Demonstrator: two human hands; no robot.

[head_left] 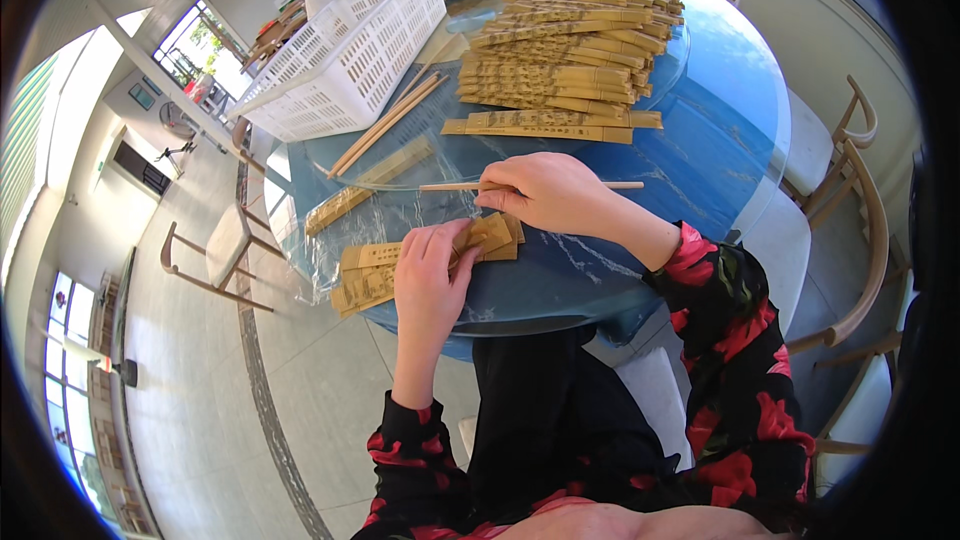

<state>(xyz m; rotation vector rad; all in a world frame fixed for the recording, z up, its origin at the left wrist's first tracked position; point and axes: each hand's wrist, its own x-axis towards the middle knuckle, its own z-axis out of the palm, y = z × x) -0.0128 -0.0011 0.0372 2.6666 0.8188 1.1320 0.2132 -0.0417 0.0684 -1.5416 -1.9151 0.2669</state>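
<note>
Basically: stick just beyond paper sleeve, apart

Stick runs left-right past both sides of the sleeve; right hand nearer, fingers pinching it. Left hand sits left of the sleeve, fingers pinching that.

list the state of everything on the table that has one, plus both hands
right hand: closed on the wooden stick
wooden stick: held roughly level
left hand: on the near sleeves, grip unclear
near sleeves: lying overlapped
single sleeve: lying flat
loose sticks: lying side by side
large sleeve pile: stacked, fanned
white crate: upright, contents hidden
</note>
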